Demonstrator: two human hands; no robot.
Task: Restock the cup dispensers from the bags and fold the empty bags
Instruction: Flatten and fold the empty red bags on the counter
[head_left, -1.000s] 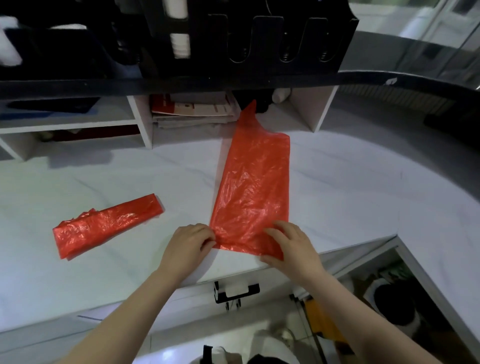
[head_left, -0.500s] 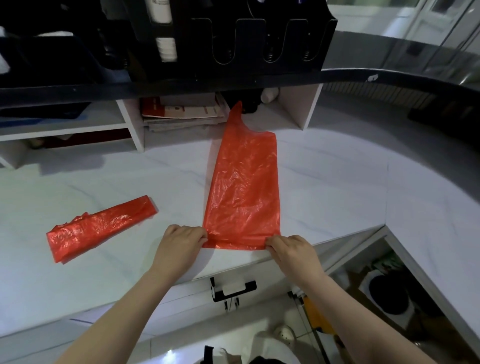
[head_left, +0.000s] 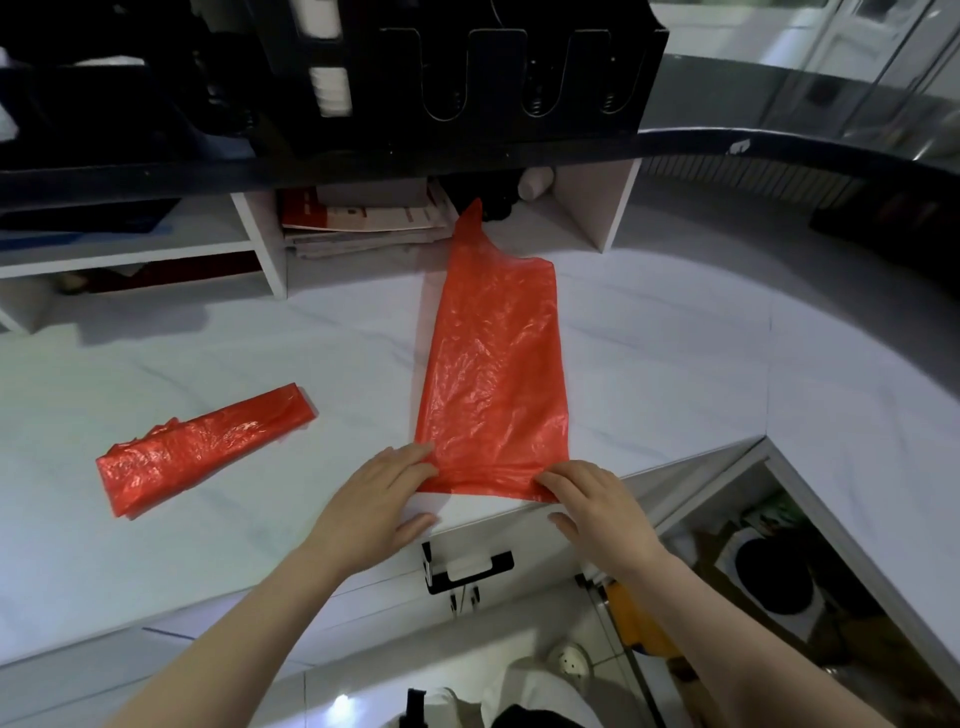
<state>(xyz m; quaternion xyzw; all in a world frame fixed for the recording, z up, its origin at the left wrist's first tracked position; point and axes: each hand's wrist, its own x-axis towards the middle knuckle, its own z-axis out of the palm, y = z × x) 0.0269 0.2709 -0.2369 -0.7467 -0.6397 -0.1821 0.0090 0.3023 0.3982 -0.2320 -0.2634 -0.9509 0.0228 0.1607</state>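
Note:
An empty red plastic bag (head_left: 493, 374) lies flat and lengthwise on the white counter (head_left: 675, 374), its pointed far end reaching under the shelf. My left hand (head_left: 379, 499) rests with straight fingers on the bag's near left corner, thumb spread along the counter edge. My right hand (head_left: 597, 504) presses its fingertips on the near right corner, thumb apart from the bag. A second red bag (head_left: 197, 447), folded into a narrow strip, lies to the left. The black cup dispenser (head_left: 467, 78) stands above, with white cups (head_left: 330, 91) in a left slot.
White cubby shelves (head_left: 260, 249) holding papers (head_left: 363, 218) stand at the back of the counter. A drawer with a black handle (head_left: 467, 569) sits below the counter edge. An open compartment (head_left: 769, 571) with dark items is at the lower right.
My right hand slid from on top of the bag to its near right corner. Both hands drew the near edge straight, and the fingers now lie flatter on the corners.

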